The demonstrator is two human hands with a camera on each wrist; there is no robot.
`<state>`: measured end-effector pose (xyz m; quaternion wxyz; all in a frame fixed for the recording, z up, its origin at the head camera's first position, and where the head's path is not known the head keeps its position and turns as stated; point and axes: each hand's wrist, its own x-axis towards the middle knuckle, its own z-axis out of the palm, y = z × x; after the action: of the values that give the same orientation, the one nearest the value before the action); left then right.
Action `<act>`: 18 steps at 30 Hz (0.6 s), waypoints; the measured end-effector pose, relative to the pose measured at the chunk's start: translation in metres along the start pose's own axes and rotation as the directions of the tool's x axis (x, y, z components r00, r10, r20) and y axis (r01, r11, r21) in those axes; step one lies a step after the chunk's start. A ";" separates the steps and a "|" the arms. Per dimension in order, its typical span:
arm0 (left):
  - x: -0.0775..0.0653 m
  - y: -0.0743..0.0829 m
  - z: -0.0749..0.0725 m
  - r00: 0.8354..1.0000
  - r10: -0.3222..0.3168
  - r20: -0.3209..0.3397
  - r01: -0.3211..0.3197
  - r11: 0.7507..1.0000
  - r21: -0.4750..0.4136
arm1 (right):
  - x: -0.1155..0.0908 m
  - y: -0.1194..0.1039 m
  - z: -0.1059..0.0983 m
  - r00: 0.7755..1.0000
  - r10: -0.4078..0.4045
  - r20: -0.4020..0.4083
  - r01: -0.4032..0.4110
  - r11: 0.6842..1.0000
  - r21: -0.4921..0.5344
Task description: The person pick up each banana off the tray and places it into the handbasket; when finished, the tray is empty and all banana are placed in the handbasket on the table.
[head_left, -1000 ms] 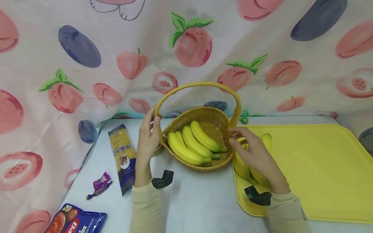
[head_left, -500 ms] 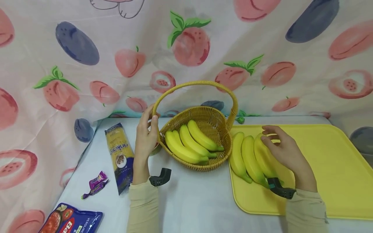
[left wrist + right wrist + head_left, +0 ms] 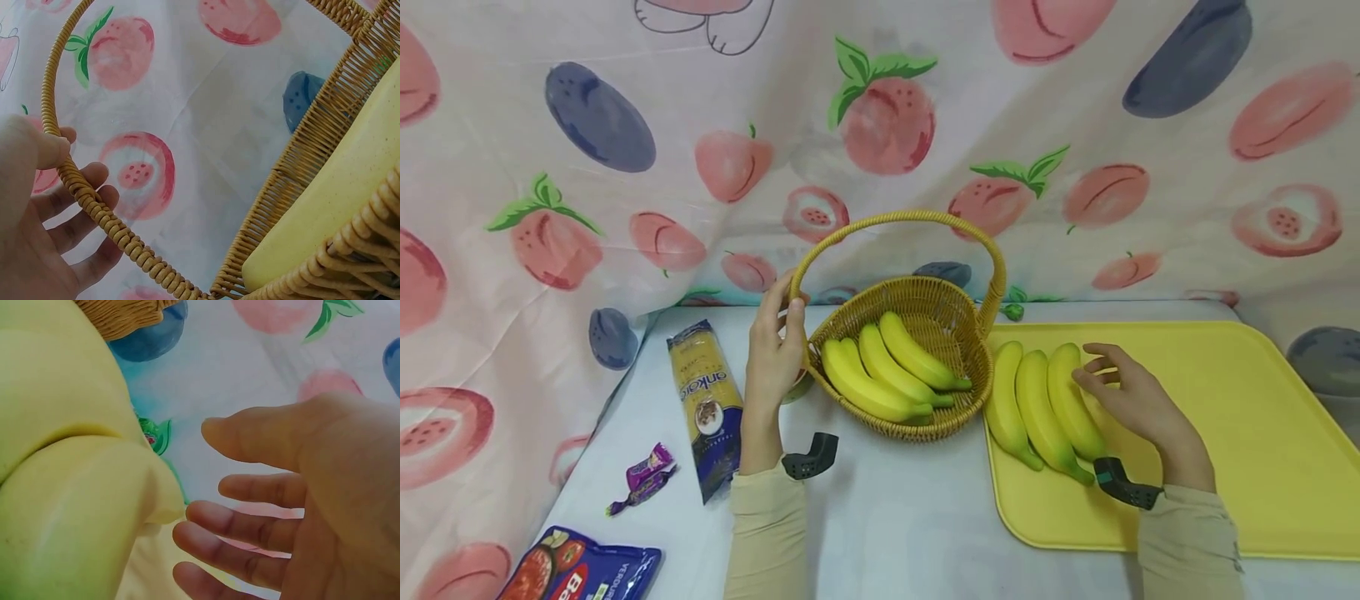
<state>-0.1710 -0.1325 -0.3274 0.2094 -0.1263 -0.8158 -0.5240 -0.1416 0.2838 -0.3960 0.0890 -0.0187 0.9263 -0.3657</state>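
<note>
A: Left side?
B: Gripping handle [image 3: 901, 215] of wicker basket [image 3: 917, 296] with left hand [image 3: 775, 354], thumb and fingers round it. Near worktop's [image 3: 902, 517] back edge, just beside yellow tray's [image 3: 1217, 442] left edge. Bananas [image 3: 891, 375] in it.
A: Right?
B: Relaxed right hand [image 3: 1138, 400], thumb apart from loosely bent fingers, just beside rightmost of three bananas [image 3: 1041, 408] along tray's left edge. Can't tell if touching.
A: Else?
B: "Ankara" packet [image 3: 709, 404] left of basket, purple sweets [image 3: 647, 477] nearer worktop's left edge.
</note>
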 end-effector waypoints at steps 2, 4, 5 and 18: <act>0.000 0.000 0.000 1.000 -0.001 0.001 0.001 1.000 -0.005 | 0.001 0.001 0.001 1.000 0.019 0.016 -0.019 1.000 0.012; 0.000 0.000 0.000 1.000 -0.002 0.002 0.002 1.000 -0.007 | 0.002 0.002 0.001 0.999 0.037 0.033 -0.038 0.999 0.021; 0.000 0.001 0.000 1.000 -0.003 0.001 0.003 1.000 -0.007 | 0.003 0.003 0.002 0.998 0.046 0.042 -0.047 0.999 0.023; 0.001 0.001 0.001 1.000 -0.006 0.000 0.006 1.000 0.001 | 0.005 0.007 0.005 0.989 0.076 0.126 -0.080 0.997 0.024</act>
<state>-0.1711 -0.1312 -0.3263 0.2078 -0.1236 -0.8164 -0.5245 -0.1451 0.2852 -0.4053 0.1613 -0.0042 0.9134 -0.3736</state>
